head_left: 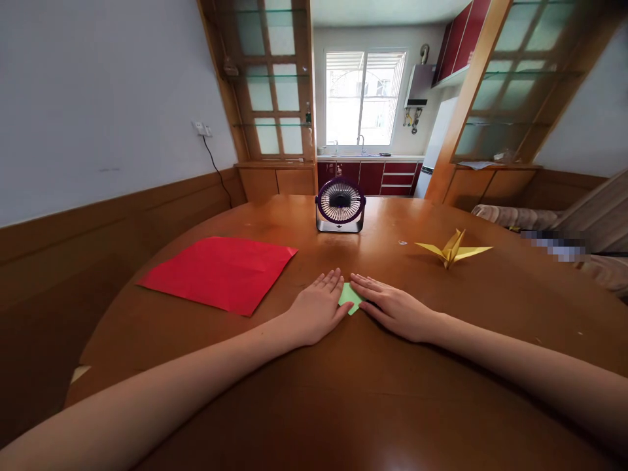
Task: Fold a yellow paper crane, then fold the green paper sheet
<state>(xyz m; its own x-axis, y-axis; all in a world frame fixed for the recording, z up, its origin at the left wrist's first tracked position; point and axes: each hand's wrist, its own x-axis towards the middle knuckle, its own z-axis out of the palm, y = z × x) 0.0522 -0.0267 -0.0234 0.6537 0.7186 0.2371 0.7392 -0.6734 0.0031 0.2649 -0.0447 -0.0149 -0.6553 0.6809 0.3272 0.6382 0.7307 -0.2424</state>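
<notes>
A small piece of folded green paper point(350, 297) lies flat on the wooden table, between my two hands. My left hand point(320, 304) rests palm down over its left side, fingers stretched out and the thumb on the paper. From the other side my right hand point(392, 304) lies flat over the right part, its fingers straight and its thumb at the lower right edge. The paper's outer edges are hidden under both hands. A yellow paper crane point(454, 250) stands to the right, and a sheet of red paper point(223, 271) lies to the left.
A small purple desk fan point(340, 204) stands at the far side of the round table point(314, 405). A tiny white scrap point(403, 243) lies left of the crane. Beyond are shelves, a kitchen window point(363, 98) and, at the right, a striped cushion point(517, 216).
</notes>
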